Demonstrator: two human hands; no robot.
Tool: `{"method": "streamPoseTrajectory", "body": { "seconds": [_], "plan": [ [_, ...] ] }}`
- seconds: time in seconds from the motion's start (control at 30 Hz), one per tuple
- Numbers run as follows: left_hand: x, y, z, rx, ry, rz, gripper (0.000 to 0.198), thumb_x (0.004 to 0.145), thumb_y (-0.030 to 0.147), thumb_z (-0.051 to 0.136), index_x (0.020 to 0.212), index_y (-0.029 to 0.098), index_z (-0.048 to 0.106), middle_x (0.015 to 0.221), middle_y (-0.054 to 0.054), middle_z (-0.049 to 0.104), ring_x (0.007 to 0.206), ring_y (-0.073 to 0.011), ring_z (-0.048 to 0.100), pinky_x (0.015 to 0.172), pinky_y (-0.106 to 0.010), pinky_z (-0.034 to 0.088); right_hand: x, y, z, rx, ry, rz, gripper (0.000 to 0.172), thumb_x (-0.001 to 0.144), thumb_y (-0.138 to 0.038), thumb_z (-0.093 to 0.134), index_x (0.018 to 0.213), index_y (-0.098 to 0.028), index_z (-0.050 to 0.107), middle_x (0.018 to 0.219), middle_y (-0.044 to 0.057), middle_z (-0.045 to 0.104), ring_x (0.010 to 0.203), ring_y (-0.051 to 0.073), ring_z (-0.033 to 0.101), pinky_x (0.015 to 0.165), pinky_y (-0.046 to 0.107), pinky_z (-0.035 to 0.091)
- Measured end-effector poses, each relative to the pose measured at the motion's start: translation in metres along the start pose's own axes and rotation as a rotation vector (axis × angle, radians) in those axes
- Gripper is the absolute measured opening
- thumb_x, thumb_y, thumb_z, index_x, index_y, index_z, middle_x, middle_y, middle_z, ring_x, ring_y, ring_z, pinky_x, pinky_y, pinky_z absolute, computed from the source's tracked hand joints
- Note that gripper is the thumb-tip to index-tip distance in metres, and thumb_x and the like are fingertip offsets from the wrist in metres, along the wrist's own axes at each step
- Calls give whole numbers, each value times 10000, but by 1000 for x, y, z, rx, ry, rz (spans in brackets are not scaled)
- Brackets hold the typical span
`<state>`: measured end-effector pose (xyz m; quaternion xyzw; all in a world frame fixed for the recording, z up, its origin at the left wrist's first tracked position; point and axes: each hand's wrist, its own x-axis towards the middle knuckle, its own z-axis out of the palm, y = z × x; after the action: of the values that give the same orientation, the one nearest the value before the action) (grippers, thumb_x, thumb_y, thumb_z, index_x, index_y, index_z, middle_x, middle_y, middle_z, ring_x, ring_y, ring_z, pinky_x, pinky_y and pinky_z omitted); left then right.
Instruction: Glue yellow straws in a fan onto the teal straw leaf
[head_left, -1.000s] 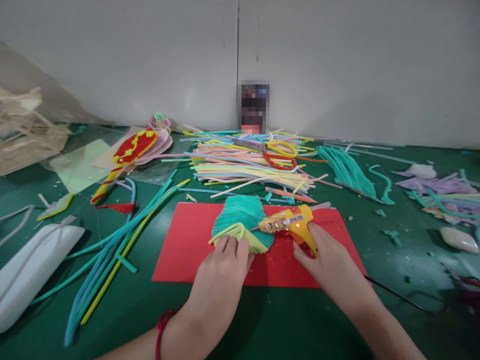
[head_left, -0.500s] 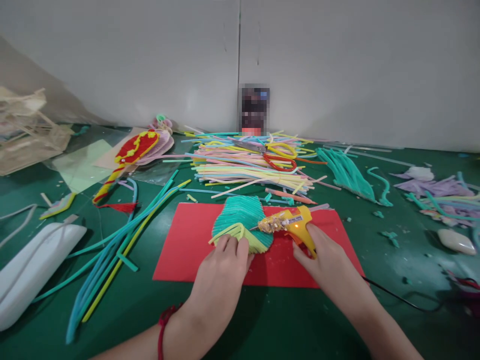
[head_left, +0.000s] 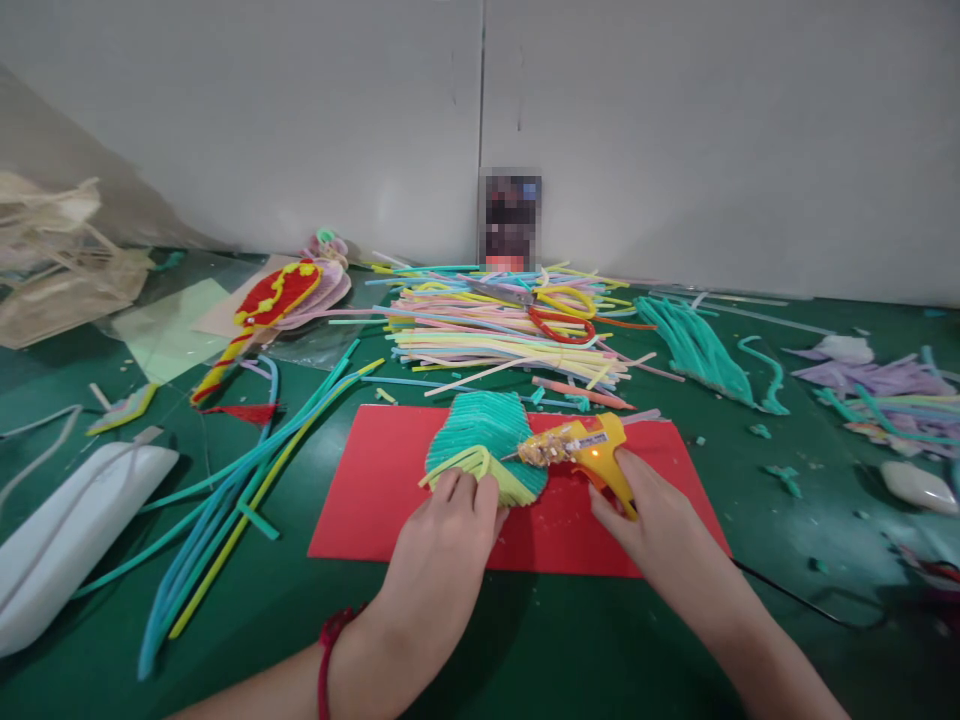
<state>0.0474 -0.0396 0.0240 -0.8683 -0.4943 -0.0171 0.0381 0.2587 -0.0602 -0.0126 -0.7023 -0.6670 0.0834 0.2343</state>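
A teal and yellow-green pipe-cleaner piece (head_left: pixel 480 425) lies on a red sheet (head_left: pixel 360 500). My left hand (head_left: pixel 450 530) is closed on the piece's yellow-green lower part, its fingertips pressed together over the strips. In my right hand (head_left: pixel 652 510) is a yellow glue gun (head_left: pixel 600 445), gripped by its handle, with a small orange light lit. The gun's nozzle points left and rests at or just above the right side of the piece; whether it touches cannot be told.
Behind the sheet lie pastel pipe cleaners (head_left: pixel 495 330) with scissors (head_left: pixel 559 312) on top. A red and yellow fan-shaped craft (head_left: pixel 277 295), loose strips (head_left: pixel 225 500) and a white case (head_left: pixel 82 540) are at left. Teal strips (head_left: pixel 697 350) and a black cord (head_left: pixel 795 600) are at right.
The whole view has shifted very slightly, with the table items a little further right. Both hands keep their holds, and the glue gun stays at the same spot on the piece.
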Motion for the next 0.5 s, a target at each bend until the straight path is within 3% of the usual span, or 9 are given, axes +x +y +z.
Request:
{"method": "streamPoseTrajectory", "body": {
  "seconds": [0.23,0.5],
  "plan": [
    [1,2,-1,8,-48,-1,45,854,136,563,837,177,570,810,-49,650,798,-216,641,623,-282,534,0,1,1,-3,-2,-7,258,874,-368,393,968,-174,536,750,82,634,568,182,580,515,293,448],
    [3,2,-3,12,-74,-8,58,858,121,560,896,157,587,866,-69,668,831,-230,650,638,-301,552,3,0,4,13,3,-5,284,861,-361,382,983,-155,535,800,115,649,658,218,621,554,313,475]
  ]
}}
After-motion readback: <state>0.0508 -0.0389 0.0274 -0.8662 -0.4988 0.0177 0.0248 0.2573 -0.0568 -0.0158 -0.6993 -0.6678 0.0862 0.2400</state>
